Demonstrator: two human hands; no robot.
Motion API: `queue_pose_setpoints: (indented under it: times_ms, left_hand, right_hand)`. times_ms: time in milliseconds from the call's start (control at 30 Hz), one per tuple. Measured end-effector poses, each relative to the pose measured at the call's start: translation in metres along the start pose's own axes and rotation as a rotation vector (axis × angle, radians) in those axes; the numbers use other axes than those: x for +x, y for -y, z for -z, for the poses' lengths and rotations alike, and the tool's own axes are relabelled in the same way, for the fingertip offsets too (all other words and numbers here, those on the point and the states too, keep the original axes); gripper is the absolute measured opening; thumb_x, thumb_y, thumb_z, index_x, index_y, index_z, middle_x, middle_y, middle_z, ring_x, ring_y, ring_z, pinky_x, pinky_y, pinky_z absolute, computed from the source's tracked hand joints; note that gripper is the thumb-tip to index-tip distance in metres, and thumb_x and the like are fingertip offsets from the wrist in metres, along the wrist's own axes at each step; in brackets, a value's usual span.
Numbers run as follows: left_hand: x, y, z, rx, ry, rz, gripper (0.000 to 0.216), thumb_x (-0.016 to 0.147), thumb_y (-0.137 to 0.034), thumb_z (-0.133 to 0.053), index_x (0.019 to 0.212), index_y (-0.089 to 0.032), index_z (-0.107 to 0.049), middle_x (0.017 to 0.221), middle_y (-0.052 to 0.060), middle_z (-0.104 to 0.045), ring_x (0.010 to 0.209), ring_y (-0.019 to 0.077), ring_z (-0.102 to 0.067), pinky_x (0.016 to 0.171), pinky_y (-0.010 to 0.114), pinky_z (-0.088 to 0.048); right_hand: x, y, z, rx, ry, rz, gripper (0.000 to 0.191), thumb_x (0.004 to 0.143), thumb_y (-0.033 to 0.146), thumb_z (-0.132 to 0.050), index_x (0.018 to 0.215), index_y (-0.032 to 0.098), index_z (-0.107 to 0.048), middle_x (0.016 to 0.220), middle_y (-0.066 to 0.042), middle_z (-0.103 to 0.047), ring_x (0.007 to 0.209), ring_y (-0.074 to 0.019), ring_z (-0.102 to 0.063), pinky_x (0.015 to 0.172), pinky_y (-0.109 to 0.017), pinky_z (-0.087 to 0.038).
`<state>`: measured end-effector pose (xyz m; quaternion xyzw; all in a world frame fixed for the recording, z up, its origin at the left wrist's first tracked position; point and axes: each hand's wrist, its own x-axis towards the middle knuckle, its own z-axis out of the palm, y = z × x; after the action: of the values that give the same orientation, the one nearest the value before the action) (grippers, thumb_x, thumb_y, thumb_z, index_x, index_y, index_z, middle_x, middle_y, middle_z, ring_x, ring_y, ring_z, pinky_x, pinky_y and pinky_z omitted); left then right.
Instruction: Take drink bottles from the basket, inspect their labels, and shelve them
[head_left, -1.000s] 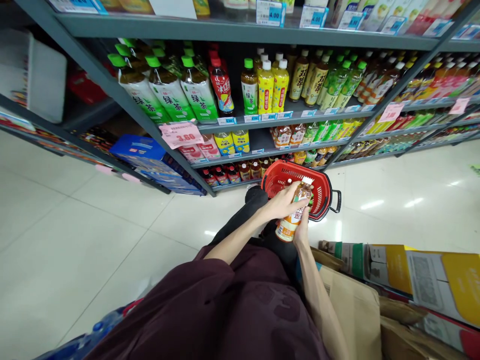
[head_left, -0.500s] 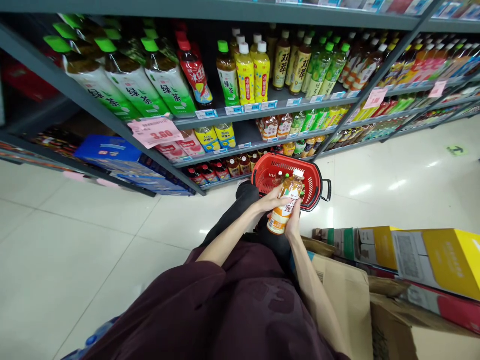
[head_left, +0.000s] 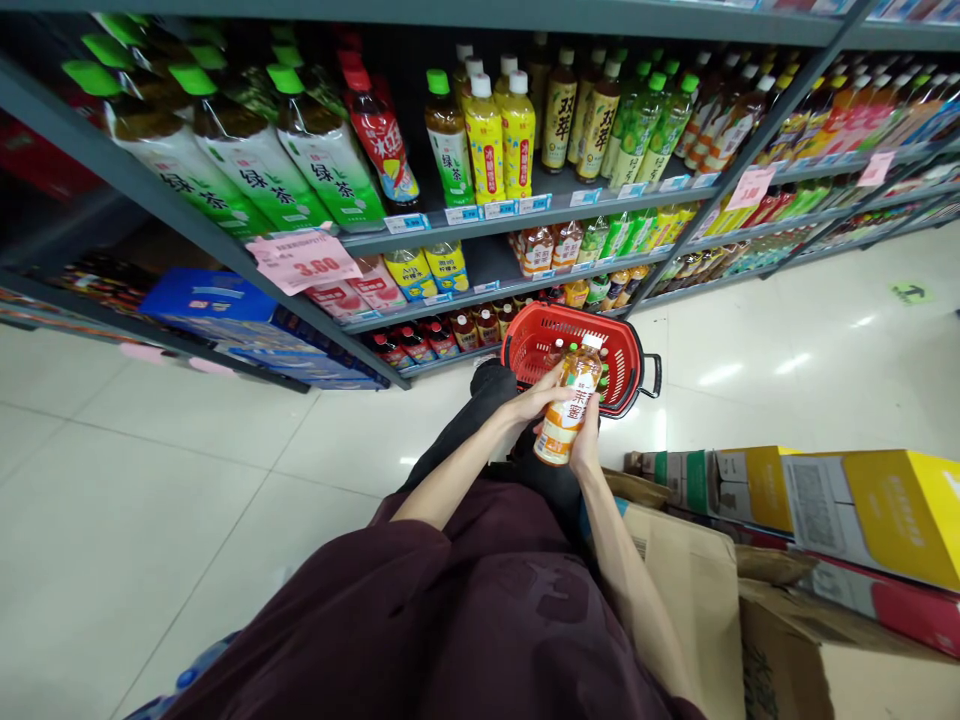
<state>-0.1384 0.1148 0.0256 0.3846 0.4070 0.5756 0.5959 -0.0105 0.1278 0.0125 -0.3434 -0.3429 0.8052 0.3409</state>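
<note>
Evidently, much of the basket's near side is concealed by the held bottle and the hands. A carton at lower right is cut off by the frame edge; the blue object at lower left is too cropped to be identified. Several small bottles are contained in the basket, partly hidden. Rows of drinks are held on the shelves. The held bottle, tilted with its white cap pointing away, is gripped from the left by the left hand and supported on the right by the right hand.
</note>
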Motion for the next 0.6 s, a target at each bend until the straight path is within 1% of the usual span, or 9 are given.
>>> queue_pose_setpoints:
  times_ms: [100, 167, 233, 333, 400, 467, 533, 600]
  left_hand:
    - [0.001, 0.003, 0.001, -0.069, 0.006, 0.033, 0.079, 0.081, -0.044, -0.066, 0.153, -0.022, -0.042, 0.123, 0.011, -0.070, 0.083, 0.0204, -0.069, 0.068, 0.028, -0.051]
    - [0.003, 0.005, 0.001, -0.069, -0.015, 0.021, 0.078, 0.081, -0.042, -0.066, 0.152, -0.022, -0.044, 0.123, 0.010, -0.070, 0.083, 0.0199, -0.069, 0.073, 0.030, -0.052]
    - [0.006, 0.006, 0.000, -0.053, -0.039, -0.016, 0.077, 0.080, -0.041, -0.068, 0.151, -0.022, -0.046, 0.125, 0.010, -0.070, 0.091, 0.0215, -0.069, 0.079, 0.031, -0.052]
    - [0.010, 0.006, -0.001, -0.045, -0.037, -0.051, 0.074, 0.079, -0.038, -0.069, 0.149, -0.020, -0.049, 0.131, 0.010, -0.068, 0.106, 0.0246, -0.067, 0.087, 0.032, -0.051]
    - [0.012, 0.006, -0.002, -0.045, -0.037, -0.048, 0.072, 0.080, -0.036, -0.069, 0.148, -0.021, -0.051, 0.133, 0.010, -0.067, 0.109, 0.0250, -0.066, 0.089, 0.032, -0.050]
    - [0.012, 0.005, -0.003, -0.043, -0.042, -0.031, 0.071, 0.080, -0.036, -0.068, 0.147, -0.021, -0.052, 0.132, 0.010, -0.068, 0.109, 0.0246, -0.066, 0.090, 0.032, -0.050]
    - [0.012, 0.004, -0.004, -0.040, -0.044, -0.025, 0.071, 0.081, -0.037, -0.067, 0.148, -0.021, -0.051, 0.132, 0.009, -0.068, 0.108, 0.0248, -0.067, 0.092, 0.033, -0.049]
    - [0.011, 0.002, -0.006, -0.026, -0.041, -0.048, 0.072, 0.079, -0.037, -0.066, 0.148, -0.020, -0.051, 0.133, 0.009, -0.067, 0.113, 0.0262, -0.065, 0.097, 0.035, -0.048]
  right_hand:
    - [-0.001, 0.004, -0.003, 0.067, 0.005, -0.085, 0.071, 0.080, 0.084, -0.049, 0.094, 0.018, -0.073, 0.074, -0.009, -0.077, 0.076, -0.0297, -0.077, 0.063, -0.041, -0.064]
    - [-0.001, 0.006, -0.005, 0.098, -0.006, -0.117, 0.071, 0.082, 0.082, -0.049, 0.101, 0.018, -0.073, 0.081, -0.009, -0.079, 0.078, -0.0296, -0.078, 0.063, -0.041, -0.065]
    - [-0.002, 0.008, -0.005, 0.117, -0.023, -0.128, 0.070, 0.083, 0.080, -0.049, 0.103, 0.018, -0.073, 0.083, -0.009, -0.079, 0.079, -0.0296, -0.078, 0.064, -0.042, -0.065]
    - [-0.003, 0.010, -0.005, 0.121, -0.040, -0.132, 0.068, 0.084, 0.079, -0.048, 0.101, 0.018, -0.073, 0.081, -0.009, -0.079, 0.080, -0.0301, -0.078, 0.067, -0.043, -0.065]
    - [-0.003, 0.011, -0.005, 0.123, -0.047, -0.135, 0.068, 0.085, 0.079, -0.047, 0.100, 0.019, -0.073, 0.079, -0.008, -0.078, 0.082, -0.0305, -0.078, 0.069, -0.044, -0.065]
    - [-0.002, 0.011, -0.005, 0.122, -0.049, -0.140, 0.069, 0.085, 0.079, -0.045, 0.097, 0.018, -0.074, 0.079, -0.009, -0.078, 0.087, -0.0312, -0.078, 0.073, -0.044, -0.065]
    - [0.000, 0.009, -0.005, 0.128, -0.062, -0.109, 0.066, 0.086, 0.078, -0.046, 0.096, 0.018, -0.074, 0.083, -0.009, -0.079, 0.094, -0.0306, -0.076, 0.079, -0.044, -0.064]
    - [0.003, 0.007, -0.004, 0.132, -0.093, -0.015, 0.059, 0.086, 0.072, -0.052, 0.101, 0.019, -0.073, 0.095, -0.008, -0.079, 0.100, -0.0278, -0.075, 0.085, -0.041, -0.062]
